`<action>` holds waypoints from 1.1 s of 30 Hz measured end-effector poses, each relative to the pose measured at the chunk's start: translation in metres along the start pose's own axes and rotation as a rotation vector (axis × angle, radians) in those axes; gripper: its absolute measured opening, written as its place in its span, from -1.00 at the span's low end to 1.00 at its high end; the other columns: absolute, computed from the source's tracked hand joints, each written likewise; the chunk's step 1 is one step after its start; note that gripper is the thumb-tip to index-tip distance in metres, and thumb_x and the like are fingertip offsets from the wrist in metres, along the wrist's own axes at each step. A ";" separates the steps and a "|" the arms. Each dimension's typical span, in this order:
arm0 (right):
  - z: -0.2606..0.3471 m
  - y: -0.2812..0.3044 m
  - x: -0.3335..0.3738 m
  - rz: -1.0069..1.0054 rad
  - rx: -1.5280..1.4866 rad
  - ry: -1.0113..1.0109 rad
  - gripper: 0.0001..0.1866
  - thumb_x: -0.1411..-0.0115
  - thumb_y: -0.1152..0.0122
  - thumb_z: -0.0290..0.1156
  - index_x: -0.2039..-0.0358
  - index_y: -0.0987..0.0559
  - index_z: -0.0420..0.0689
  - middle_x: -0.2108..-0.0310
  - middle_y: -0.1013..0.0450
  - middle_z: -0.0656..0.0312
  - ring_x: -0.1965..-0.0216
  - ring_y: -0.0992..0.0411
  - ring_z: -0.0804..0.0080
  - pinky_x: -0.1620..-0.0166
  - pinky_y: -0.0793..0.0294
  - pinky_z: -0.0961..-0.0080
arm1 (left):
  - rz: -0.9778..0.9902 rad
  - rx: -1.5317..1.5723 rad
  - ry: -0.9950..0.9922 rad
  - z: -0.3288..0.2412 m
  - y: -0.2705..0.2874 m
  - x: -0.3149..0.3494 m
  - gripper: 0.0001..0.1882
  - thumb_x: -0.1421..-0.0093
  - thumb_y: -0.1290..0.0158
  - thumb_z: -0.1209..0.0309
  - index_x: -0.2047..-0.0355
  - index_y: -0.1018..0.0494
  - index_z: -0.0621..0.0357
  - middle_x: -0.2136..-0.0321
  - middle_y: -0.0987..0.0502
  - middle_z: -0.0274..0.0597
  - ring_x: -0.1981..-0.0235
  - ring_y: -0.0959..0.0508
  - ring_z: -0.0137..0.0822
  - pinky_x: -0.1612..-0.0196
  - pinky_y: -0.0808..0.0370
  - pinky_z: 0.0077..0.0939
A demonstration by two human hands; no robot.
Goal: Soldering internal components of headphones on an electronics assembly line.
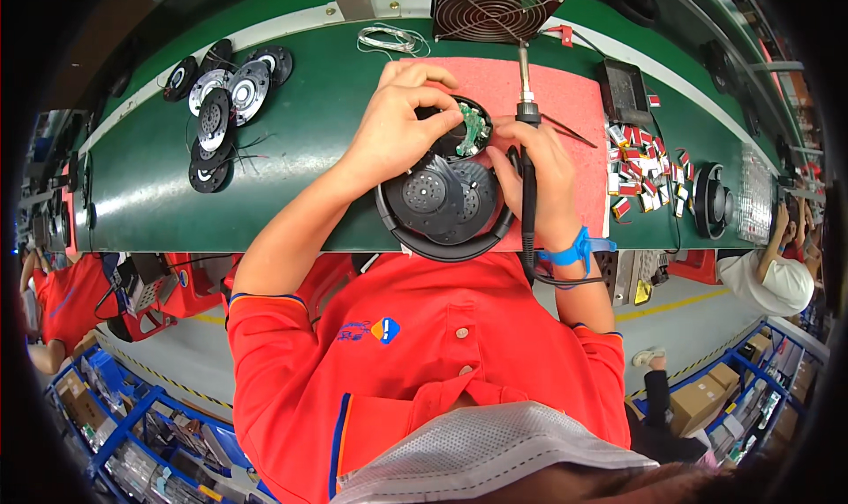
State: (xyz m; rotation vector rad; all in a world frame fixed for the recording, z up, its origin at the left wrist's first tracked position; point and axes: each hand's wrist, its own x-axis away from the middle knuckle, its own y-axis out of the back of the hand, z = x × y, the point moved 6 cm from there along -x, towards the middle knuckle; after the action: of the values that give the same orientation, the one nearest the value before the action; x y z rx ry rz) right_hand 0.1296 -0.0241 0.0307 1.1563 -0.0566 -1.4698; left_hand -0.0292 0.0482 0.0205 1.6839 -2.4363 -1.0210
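A black over-ear headphone [442, 246] lies at the table's near edge, its headband toward me and round perforated discs [426, 192] inside the curve. In its far ear cup a green circuit board [474, 131] is exposed. My left hand [402, 115] is closed, thumb and forefinger pinched at the board's left edge; any wire between them is too small to make out. My right hand [545, 170] grips a black-handled soldering iron [528, 113], metal tip pointing away from me, cord hanging down past the wrist. Its fingertips rest against the cup's right side.
A pink mat [579, 164] lies under the work, with tweezers [570, 131] on it. Several red-and-white battery cells [649, 168] and another headphone [709, 201] sit at right. Loose speaker discs [215, 120] lie at left. Beyond are coiled wire [389, 39] and a fan [490, 11].
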 end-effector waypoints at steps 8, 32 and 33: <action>-0.004 -0.015 -0.013 0.084 -0.151 -0.054 -0.62 0.06 -0.29 -0.70 0.20 -0.45 -0.19 0.21 -0.52 0.08 0.32 -0.52 0.27 0.25 -0.50 0.48 | 0.038 -0.050 0.123 0.014 0.007 0.006 -0.92 0.06 -0.19 0.44 0.52 -0.60 0.17 0.22 -0.51 -0.29 0.11 -0.33 -0.18 -0.03 -0.29 -0.39; 0.016 0.015 -0.021 -0.073 -0.271 0.078 -0.96 0.01 -0.19 -0.53 0.53 -0.59 -0.17 0.74 -0.32 0.28 0.72 -0.24 0.43 0.61 -0.19 0.52 | -0.029 -0.130 0.064 0.015 0.009 0.008 -0.93 0.09 -0.14 0.48 0.58 -0.59 0.19 0.31 -0.50 -0.29 0.20 -0.33 -0.16 0.08 -0.34 -0.40; 0.017 0.014 -0.022 -0.065 -0.271 0.066 -0.96 0.01 -0.20 -0.54 0.55 -0.59 -0.15 0.74 -0.33 0.28 0.72 -0.25 0.42 0.61 -0.20 0.51 | -0.032 -0.125 0.067 0.014 0.009 0.007 -0.93 0.09 -0.14 0.48 0.58 -0.59 0.20 0.31 -0.50 -0.29 0.21 -0.33 -0.16 0.08 -0.34 -0.40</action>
State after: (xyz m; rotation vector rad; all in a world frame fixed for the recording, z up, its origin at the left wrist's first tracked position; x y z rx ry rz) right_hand 0.1245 -0.0209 0.0613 0.9916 0.2215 -1.4440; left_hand -0.0454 0.0512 0.0115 1.6941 -2.2608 -1.0777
